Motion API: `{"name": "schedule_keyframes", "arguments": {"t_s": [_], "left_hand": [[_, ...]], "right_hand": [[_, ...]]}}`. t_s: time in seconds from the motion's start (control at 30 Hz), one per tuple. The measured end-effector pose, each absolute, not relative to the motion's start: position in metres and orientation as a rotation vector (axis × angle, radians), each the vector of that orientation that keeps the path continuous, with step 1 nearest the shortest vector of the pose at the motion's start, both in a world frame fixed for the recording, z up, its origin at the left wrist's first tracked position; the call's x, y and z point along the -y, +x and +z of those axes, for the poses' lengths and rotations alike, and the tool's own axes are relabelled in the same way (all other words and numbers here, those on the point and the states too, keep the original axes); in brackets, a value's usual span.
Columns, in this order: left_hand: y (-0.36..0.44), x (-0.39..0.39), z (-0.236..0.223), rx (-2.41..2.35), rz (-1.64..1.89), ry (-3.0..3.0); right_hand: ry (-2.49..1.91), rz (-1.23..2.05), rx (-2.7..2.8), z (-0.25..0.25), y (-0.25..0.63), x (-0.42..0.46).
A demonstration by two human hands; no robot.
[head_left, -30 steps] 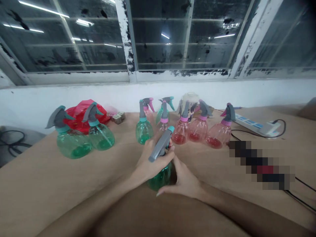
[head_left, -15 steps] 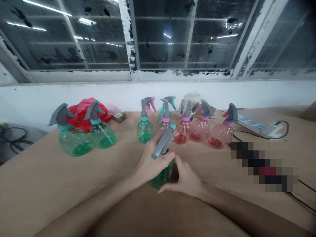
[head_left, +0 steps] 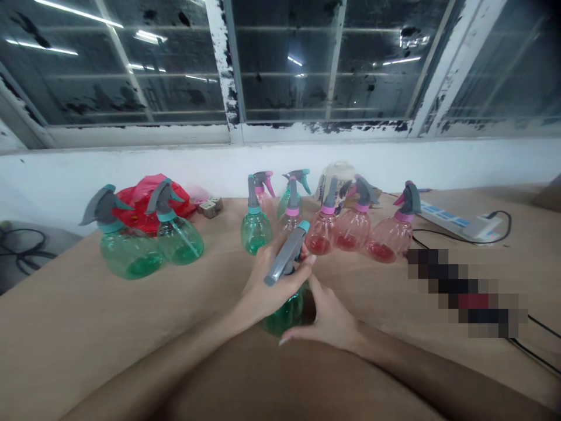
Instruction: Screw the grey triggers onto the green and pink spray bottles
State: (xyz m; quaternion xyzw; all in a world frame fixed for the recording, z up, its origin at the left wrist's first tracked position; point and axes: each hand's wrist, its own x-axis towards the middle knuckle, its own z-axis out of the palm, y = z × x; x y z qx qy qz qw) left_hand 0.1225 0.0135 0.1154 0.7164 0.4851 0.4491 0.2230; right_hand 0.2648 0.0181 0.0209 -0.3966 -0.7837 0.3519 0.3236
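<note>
Green spray bottle (head_left: 284, 316): roughly upright over the near part of the surface (head_left: 109, 327), between both hands.
Sprayer head (head_left: 286, 257): long axis slants from near-left to far-right, teal nozzle at the far end.
Left hand (head_left: 267, 292): nearer the sprayer head, fingers closed around the neck just below it.
Right hand (head_left: 333, 318): beside the bottle's right side, thumb and forefinger parted in a curve; pressure cannot be told.
Beyond: other spray bottles (head_left: 256, 231), well apart.
Change: view shifts slightly; grip looks nearly unchanged.
</note>
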Motion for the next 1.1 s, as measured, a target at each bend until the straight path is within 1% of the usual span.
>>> {"name": "schedule_keyframes", "arguments": {"t_s": [0.23,0.47,0.67,0.9,1.1], "left_hand": [[0.120,-0.017,0.110,-1.244,1.260,1.991],[0.114,-0.016,0.103,-1.297,1.214,2.019],[0.111,-0.016,0.106,-1.203,1.177,2.065],[0.116,-0.016,0.115,-1.282,1.113,2.005],[0.119,-0.016,0.119,-1.276,1.187,2.008]], "right_hand": [[-0.991,0.932,2.049,0.021,0.264,-0.020],[-0.921,0.943,2.059,0.018,0.265,-0.021],[-0.848,0.977,2.028,0.023,0.263,-0.019],[-0.859,0.972,2.033,0.022,0.264,-0.020],[-0.875,0.984,2.048,0.023,0.264,-0.020]]}}
